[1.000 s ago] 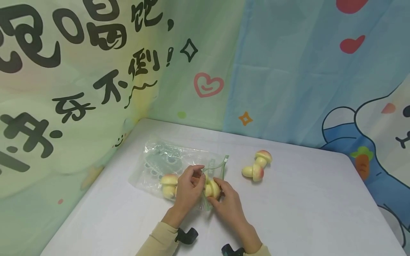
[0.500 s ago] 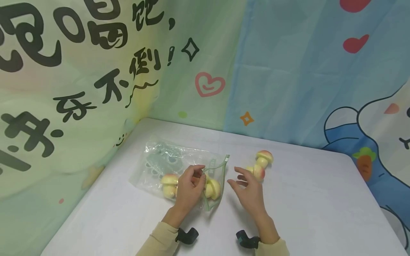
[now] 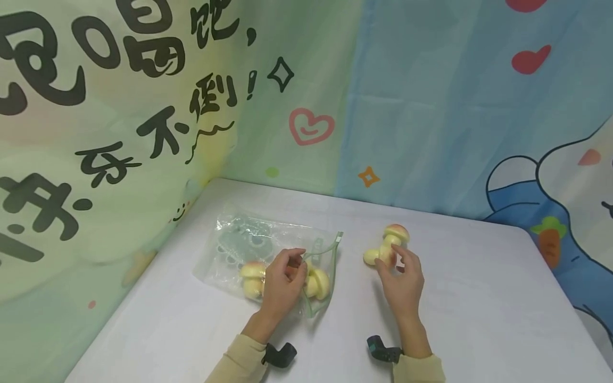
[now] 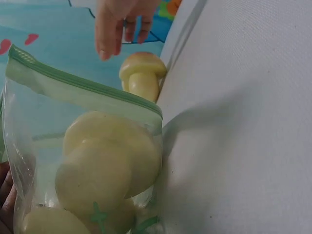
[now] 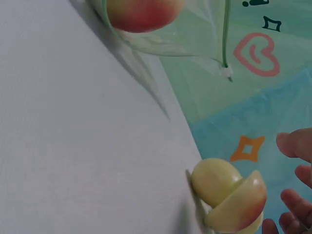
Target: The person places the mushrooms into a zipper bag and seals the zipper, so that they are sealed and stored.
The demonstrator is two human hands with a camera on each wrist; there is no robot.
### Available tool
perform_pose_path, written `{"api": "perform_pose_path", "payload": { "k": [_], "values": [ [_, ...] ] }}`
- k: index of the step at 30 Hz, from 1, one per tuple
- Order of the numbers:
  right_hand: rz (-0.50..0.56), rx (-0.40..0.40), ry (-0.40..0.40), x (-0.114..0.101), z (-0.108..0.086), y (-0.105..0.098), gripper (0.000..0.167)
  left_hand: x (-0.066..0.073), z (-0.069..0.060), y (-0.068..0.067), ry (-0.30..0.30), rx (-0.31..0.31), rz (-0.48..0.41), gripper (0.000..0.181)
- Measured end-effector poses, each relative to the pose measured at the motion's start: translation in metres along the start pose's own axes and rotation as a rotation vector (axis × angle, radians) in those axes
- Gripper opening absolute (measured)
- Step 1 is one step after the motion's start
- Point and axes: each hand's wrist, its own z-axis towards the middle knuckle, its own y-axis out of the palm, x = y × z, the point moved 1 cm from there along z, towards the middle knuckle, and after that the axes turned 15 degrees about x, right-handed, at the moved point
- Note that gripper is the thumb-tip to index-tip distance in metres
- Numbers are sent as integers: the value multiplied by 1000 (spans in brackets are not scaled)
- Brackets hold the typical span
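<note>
A clear zip bag (image 3: 287,232) with a green-edged mouth lies on the table, its opening facing right. Inside are several toy mushrooms (image 3: 252,279), cream with reddish caps; one mushroom (image 4: 92,170) sits close to the mouth in the left wrist view. My left hand (image 3: 282,282) grips the bag near its mouth and partly covers the contents. Two loose mushrooms lie right of the bag: a farther mushroom (image 3: 396,233) and a nearer one (image 3: 371,257). My right hand (image 3: 404,282) is at the nearer one, thumb and fingers spread apart; contact cannot be made out.
The white table (image 3: 479,298) runs back to a printed cloth backdrop (image 3: 431,106) behind and at the left. Dark wrist cameras, one of them the left camera (image 3: 281,355), sit on both wrists.
My right hand has left the mushroom at the bag's mouth and moved right to the loose mushrooms, its fingers spread. The left hand stays on the bag.
</note>
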Motion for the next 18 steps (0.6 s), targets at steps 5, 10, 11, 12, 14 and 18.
{"api": "perform_pose_path", "payload": {
  "k": [5, 10, 11, 12, 14, 18],
  "values": [
    [-55, -32, 51, 7, -1, 2, 57, 0, 0, -1, -2, -1, 2, 26],
    [-94, -101, 75, 13, -3, 2, 64, 1, 0, -1, -8, -4, 5, 25],
    [-100, -113, 70, 14, -3, 2, 65, 1, 1, -1, -9, -4, 4, 25],
    [-107, -123, 66, 15, -4, 3, 65, 1, 0, -1, -9, -5, 3, 25],
    [-109, -135, 52, 18, -4, 4, 65, 1, 0, -1, -9, -6, -2, 25],
    [-114, -149, 32, 23, -5, 6, 64, 1, 0, -2, -11, -4, -10, 25]
  ]
}}
